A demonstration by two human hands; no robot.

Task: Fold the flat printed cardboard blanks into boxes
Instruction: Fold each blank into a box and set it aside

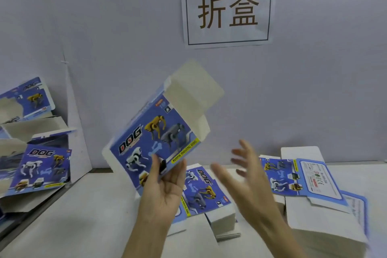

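A blue printed box (156, 132) with robot dogs and the word DOG is raised in the air, tilted, its white top flaps standing open toward the wall. My left hand (165, 184) holds its lower corner, thumb on the printed face and fingers behind. My right hand (245, 172) hovers just right of the box with fingers spread, touching nothing. Below my hands a stack of flat printed blanks (206, 192) lies on the table.
More flat blanks (305, 182) are piled at the right on the white table (73, 222). Folded boxes (39, 167) are heaped at the left against the wall. A paper sign (228, 9) with two characters hangs on the grey wall.
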